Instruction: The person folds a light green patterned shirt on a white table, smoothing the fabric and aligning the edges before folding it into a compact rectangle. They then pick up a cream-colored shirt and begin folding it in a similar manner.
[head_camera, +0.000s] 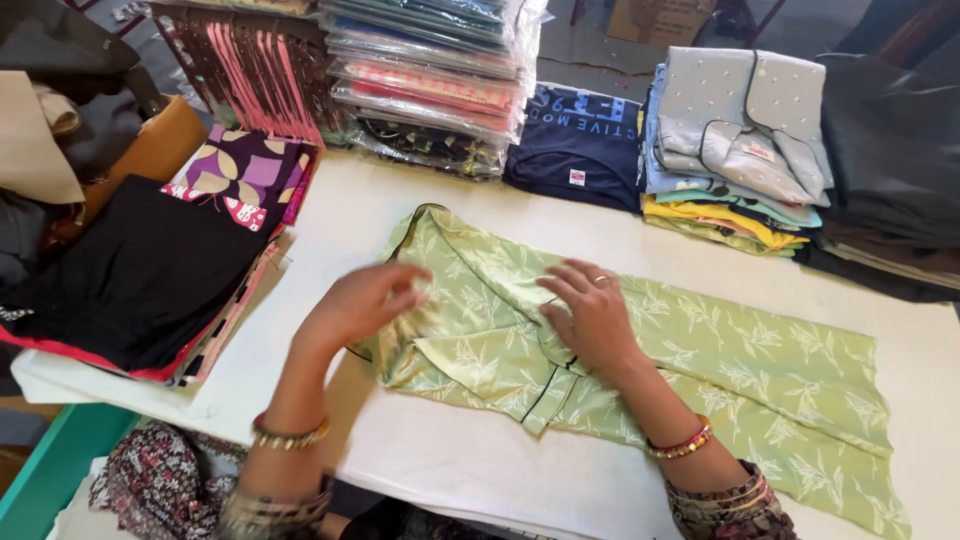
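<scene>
A light green garment (700, 350) with a leaf print and dark piping lies spread across the white table (340, 220). My left hand (360, 300) rests on its left part, fingers bent over a fold of the cloth; the hand is blurred. My right hand (595, 315), wearing a ring, lies flat on the middle of the garment, pressing it down. Both wrists carry bangles.
A stack of folded clothes (735, 150) stands at the back right, a dark blue folded shirt (575, 145) next to it, and plastic-wrapped garments (430, 80) at the back middle. Black fabric (130, 270) and patterned cloth (245, 175) lie at the left.
</scene>
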